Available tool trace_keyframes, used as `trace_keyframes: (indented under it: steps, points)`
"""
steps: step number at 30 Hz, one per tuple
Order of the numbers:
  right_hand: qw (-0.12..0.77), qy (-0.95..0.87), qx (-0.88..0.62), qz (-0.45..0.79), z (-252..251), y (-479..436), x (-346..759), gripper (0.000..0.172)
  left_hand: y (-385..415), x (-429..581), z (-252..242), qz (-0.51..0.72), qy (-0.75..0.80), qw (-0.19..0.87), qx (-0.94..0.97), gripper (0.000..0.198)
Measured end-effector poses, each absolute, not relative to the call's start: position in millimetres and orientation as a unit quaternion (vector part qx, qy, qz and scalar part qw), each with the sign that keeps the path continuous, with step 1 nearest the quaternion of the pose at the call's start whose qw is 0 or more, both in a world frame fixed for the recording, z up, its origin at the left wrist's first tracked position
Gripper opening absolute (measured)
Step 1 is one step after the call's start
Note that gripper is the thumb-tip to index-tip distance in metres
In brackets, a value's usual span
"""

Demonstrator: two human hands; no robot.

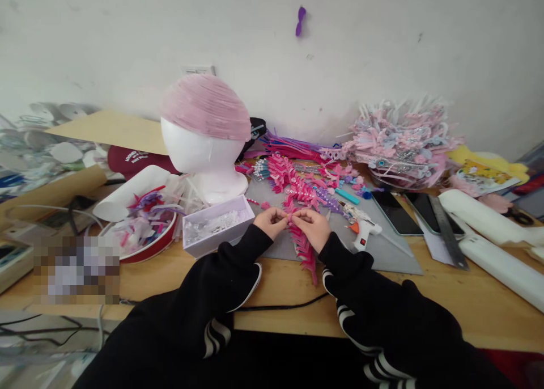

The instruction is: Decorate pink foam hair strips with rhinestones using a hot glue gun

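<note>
Hands, left (pixel 271 221) and right (pixel 313 226), pinch pink comb-like strip (pixel 304 246) between fingertips.

Blk long sleeves (pixel 374 290) both arms, white stripes (pixel 212 338), white-edged cuffs (pixel 256 275).

Bright, even daylight; soft shadows; edges warped and blurred; left corner pixelated.

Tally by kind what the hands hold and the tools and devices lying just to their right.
pink fringed strip, pinched by left hand and right hand: 1
glue gun: 1
phones: 2
metal ruler: 1
Total: 5
</note>
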State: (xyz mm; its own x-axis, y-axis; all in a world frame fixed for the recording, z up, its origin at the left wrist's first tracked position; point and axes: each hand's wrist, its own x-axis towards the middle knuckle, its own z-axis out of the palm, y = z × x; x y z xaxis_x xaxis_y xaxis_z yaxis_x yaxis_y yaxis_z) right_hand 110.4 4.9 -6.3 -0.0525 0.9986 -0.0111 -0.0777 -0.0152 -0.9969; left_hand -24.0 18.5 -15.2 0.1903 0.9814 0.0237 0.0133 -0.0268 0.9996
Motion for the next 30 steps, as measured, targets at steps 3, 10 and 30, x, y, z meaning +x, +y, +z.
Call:
trace_keyframes:
  steps: [3, 10, 30]
  points:
    - [0.496, -0.482, -0.48, 0.539, -5, 5, 110, 0.017, 19, -24, -17, 0.445, 0.447, 0.545, 0.552, 0.023]
    - [0.469, -0.489, -0.51, 0.53, 1, 4, 110, 0.015, 19, -26, -20, 0.45, 0.433, 0.533, 0.571, 0.023]
    - [0.411, -0.525, -0.499, 0.554, -5, 10, 120, 0.031, 22, -29, -27, 0.44, 0.407, 0.479, 0.641, 0.021]
